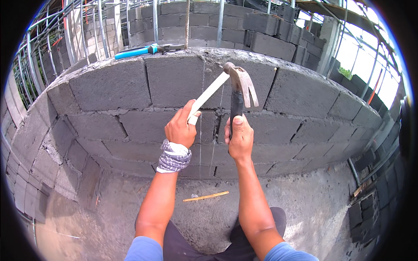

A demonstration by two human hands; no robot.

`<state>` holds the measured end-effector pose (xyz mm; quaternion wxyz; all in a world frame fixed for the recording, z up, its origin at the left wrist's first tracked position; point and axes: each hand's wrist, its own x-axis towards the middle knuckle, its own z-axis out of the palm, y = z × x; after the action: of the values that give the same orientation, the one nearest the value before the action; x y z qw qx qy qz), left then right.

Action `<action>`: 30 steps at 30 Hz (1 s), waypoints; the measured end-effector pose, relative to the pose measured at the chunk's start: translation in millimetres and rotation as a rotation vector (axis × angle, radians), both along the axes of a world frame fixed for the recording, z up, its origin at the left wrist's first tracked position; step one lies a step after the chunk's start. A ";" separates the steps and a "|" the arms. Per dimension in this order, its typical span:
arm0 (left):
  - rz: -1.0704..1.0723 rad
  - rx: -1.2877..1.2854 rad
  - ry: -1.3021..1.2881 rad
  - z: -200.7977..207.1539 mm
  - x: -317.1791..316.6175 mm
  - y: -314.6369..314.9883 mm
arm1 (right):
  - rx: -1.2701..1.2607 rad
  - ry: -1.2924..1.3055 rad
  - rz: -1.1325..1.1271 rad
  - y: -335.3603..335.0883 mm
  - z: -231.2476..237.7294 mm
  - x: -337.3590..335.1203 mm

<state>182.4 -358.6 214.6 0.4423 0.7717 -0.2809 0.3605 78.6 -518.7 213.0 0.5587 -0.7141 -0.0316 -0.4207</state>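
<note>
My right hand [240,135] is wrapped round the black handle of a claw hammer [241,85], thumb along the grip. The hammer stands upright with its worn metal head at the top and its claws pointing right and down. In my left hand [181,125] is a pale, straight bar [209,97], slanting up to the right. Its upper end meets the hammer's striking face in the picture; whether they touch, I cannot tell. A patterned cloth [174,157] wraps my left wrist. Behind both tools stands a grey block wall [174,82] with two faint vertical chalk lines.
Blue-handled pliers [141,51] lie on the wall's rough top, beside an upright steel rod [187,26]. A thin wooden strip [205,196] lies on the concrete floor [130,209] between my arms. Stacked blocks [365,215] stand at right; metal scaffolding [102,32] rises behind the wall.
</note>
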 end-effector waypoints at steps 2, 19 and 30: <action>0.167 0.163 -0.039 3.3 1.2 6.1 | 0.018 -0.068 0.023 3.6 0.3 -1.3; -0.066 -0.056 0.048 -5.0 -14.4 -13.7 | 0.178 -0.257 0.120 7.5 11.4 -12.7; -0.115 -0.120 0.121 -1.8 -23.5 -15.5 | 0.138 -0.341 0.098 19.0 38.8 -39.1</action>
<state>158.9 -374.0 212.9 0.5240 0.7466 -0.2755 0.3035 39.5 -499.8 251.8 0.6126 -0.5900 -0.1318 -0.5091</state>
